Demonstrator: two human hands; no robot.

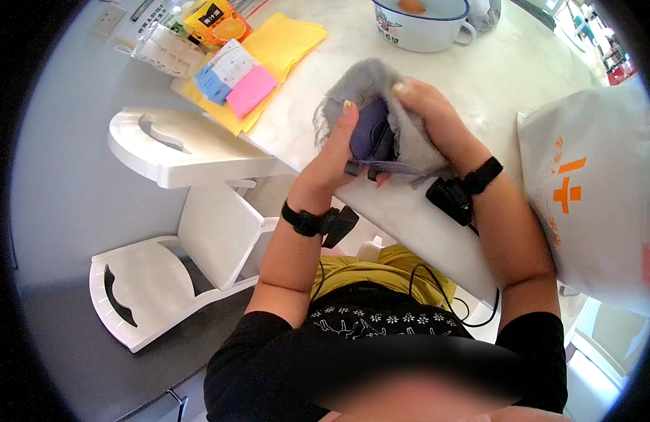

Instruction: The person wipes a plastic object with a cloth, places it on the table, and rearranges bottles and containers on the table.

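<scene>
Above the near edge of the table, both hands are at a grey fluffy cloth (415, 141) bunched round a dark purple, rounded object (369, 130). The object's kind is not clear; a dark band or seam runs down its right side. My left hand (337, 144) is closed round the left of it, thumb up along its side, other fingers mostly hidden beneath. My right hand (434, 112) pinches the grey cloth at the upper right. Below the object shows a thin, see-through edge, partly hidden. Black straps with small black boxes sit on both wrists.
An enamel pot (423, 28) with something orange-brown inside stands at the back of the table. Yellow cloths (290, 42) and packets lie at the back left. A large white bag (585, 190) stands at the right. White chairs (219, 235) stand at the left.
</scene>
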